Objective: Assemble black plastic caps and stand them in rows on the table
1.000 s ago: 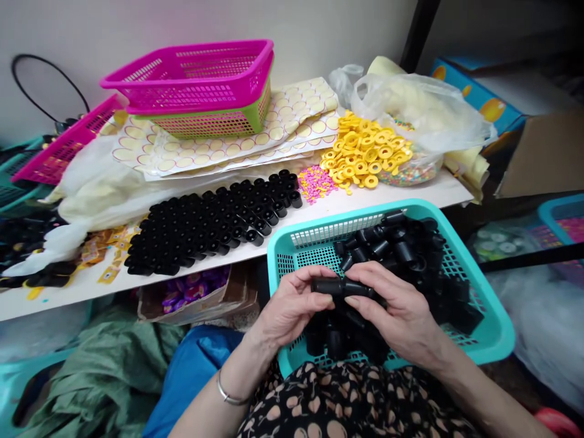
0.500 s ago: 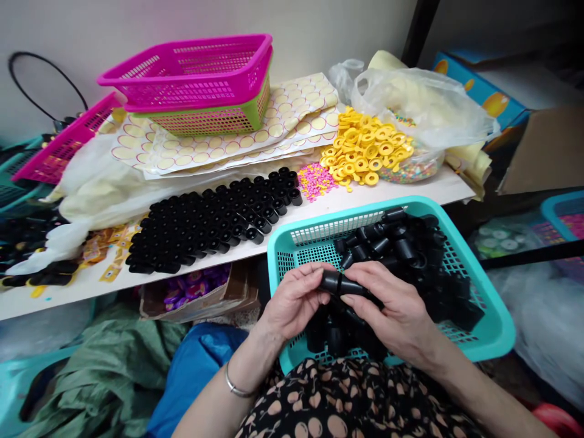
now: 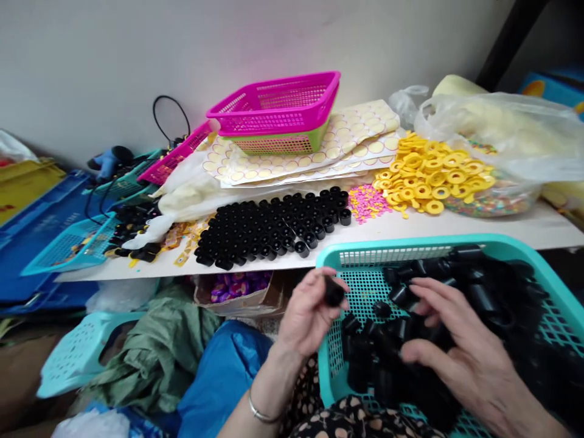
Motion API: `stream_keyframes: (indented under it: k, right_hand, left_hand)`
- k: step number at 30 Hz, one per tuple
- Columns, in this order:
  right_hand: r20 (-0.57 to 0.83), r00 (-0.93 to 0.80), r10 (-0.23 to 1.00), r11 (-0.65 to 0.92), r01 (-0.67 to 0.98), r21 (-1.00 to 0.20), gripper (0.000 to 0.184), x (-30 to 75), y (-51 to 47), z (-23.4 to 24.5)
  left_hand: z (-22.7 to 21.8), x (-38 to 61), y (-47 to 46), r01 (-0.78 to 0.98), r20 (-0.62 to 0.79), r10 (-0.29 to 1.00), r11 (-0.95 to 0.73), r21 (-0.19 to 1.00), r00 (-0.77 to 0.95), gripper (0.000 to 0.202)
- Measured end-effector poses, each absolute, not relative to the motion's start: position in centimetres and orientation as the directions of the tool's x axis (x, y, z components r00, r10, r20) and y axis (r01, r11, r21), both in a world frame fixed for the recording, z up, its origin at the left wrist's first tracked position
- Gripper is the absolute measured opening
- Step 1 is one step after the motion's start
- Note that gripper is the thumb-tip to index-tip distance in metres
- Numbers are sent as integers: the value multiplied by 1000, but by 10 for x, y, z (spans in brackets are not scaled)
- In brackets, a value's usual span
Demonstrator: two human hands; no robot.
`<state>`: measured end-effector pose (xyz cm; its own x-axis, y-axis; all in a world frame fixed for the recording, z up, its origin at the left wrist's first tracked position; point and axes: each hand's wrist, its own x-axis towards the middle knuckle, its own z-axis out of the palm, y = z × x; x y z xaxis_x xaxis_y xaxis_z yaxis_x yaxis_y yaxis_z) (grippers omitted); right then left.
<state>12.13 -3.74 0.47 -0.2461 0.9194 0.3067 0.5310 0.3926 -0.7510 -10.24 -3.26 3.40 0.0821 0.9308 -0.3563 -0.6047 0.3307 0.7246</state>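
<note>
Between the fingers of my left hand (image 3: 303,313) is a short black plastic cylinder (image 3: 334,293), held over the left rim of a turquoise basket (image 3: 325,359). My right hand (image 3: 460,340) hovers above the basket, thumb and fingers apart, with nothing between them. Under it lie many loose black cylinders (image 3: 381,347), jumbled together. On the white worktop beyond, black cups (image 3: 274,225) stand upright in tight rows, their open ends up.
Yellow plastic rings (image 3: 433,173) and small pink and yellow bits (image 3: 367,204) are heaped behind the basket. A pink basket (image 3: 274,109) sits on sticker sheets (image 3: 360,137). Below the worktop is a carton of purple items (image 3: 237,287); a blue bag (image 3: 228,371) lies left of my lap.
My hands have parted: the two black pieces held end to end are separated. The left hand keeps one cylinder, while the right has moved right and opened. The view has turned left.
</note>
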Motion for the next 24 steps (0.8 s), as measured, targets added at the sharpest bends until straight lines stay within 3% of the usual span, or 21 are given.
stream_keyframes:
  k: [3,5,9,12,17,21,23,24]
  right_hand:
    - [252,-112,961,273,520,-810,36,138,-32,3]
    - [232,-43,972,217,547,-808,31,152,-28,5]
    - [297,179,938,113,652,-750,25,183,-20,12]
    - [314,271,910,37,700,-713,21,201,-13,12]
    - [186,68,980,43,844,-535,25,203,-5,-1]
    - [81,-19,997,43,953,-301,27,187,-2,-3]
    - [24,-51,998,56,948,-312,23,183,-2,1]
    - [-10,-53,999,46,927,-372,23,184,-1,4]
  left_hand:
    - [24,-144,-27,-652,-403,905,227,724,-133,25]
    - [15,-166,-24,-645,-420,882,194,739,-215,30]
    - [-6,-185,-14,-507,-340,855,106,855,-393,52]
    - [-23,-185,-1,-393,-285,799,67,917,-529,45]
    - [-41,-178,13,-271,-198,700,7,963,-686,26]
    - [-39,-176,8,-242,-179,752,27,970,-634,35]
    - [-35,-176,5,-116,-109,773,46,992,-625,43]
    - [-34,-177,4,-25,-49,772,43,999,-633,45]
